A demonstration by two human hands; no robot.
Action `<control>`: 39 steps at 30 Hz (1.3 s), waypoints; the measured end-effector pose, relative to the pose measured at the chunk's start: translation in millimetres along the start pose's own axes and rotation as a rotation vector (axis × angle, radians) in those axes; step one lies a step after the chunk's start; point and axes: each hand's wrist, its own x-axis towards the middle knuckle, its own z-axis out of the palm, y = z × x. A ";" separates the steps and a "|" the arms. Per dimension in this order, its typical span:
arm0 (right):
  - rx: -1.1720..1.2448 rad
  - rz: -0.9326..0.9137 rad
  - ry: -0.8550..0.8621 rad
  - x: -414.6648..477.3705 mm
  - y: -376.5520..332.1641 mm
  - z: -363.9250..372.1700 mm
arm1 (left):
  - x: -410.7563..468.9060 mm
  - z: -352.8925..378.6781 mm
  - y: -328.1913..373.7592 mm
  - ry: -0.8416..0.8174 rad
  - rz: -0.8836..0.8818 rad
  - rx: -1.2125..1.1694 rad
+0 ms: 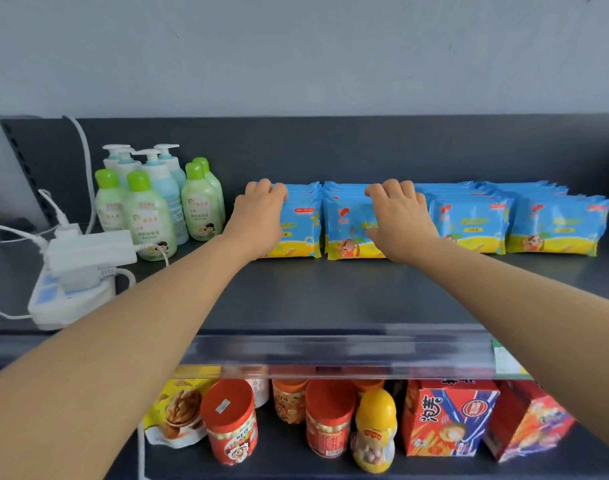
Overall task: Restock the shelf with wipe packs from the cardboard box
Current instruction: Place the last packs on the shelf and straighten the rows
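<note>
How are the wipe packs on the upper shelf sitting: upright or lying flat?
Upright: the wipe packs stand on edge in rows on the shelf, printed fronts facing out.

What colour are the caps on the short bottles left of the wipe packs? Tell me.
The caps are bright green; the head view shows them.

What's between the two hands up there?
In the head view, only what they grip: left hand the leftmost wipe stack, right hand the next wipe stack.
</note>
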 end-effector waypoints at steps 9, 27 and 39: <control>0.084 -0.019 0.047 -13.3 6.0 -9.1 | -9.2 -10.1 17.4 0.062 0.039 -0.001; 0.018 0.505 0.359 -257.6 168.0 -72.8 | -101.5 -23.8 312.8 -0.124 0.837 -0.819; 0.129 1.195 -0.267 -511.6 284.0 29.1 | -220.4 99.4 507.9 -0.709 0.974 -0.738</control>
